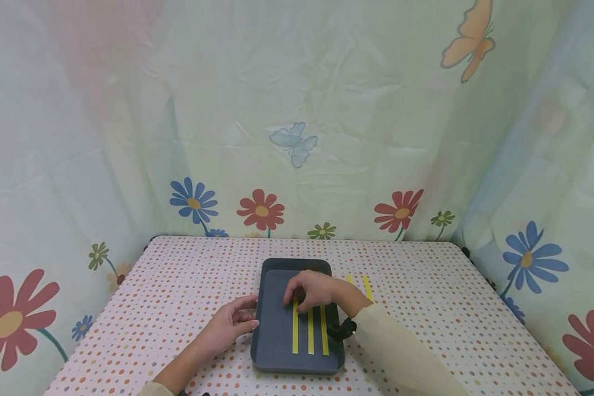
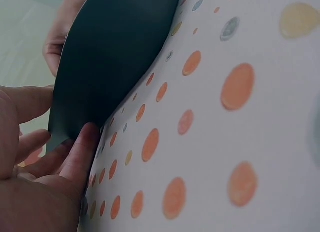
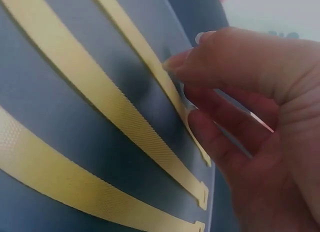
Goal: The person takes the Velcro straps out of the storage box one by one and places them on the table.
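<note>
A dark grey rectangular tray lies on the table. In it, several yellow straps with slotted ends lie lengthwise and side by side, among them a left strap, a middle strap and a right strap. My right hand reaches over the tray, thumb and fingers apart at the left strap; the right wrist view shows the fingertips right at that strap's edge. Beside the tray's left wall is my left hand, its fingertips against the outer wall.
Two more yellow straps, a nearer one and another, lie on the table right of the tray, partly hidden by my right arm. The dotted tablecloth covers the table. Flowered curtains hang behind and at both sides.
</note>
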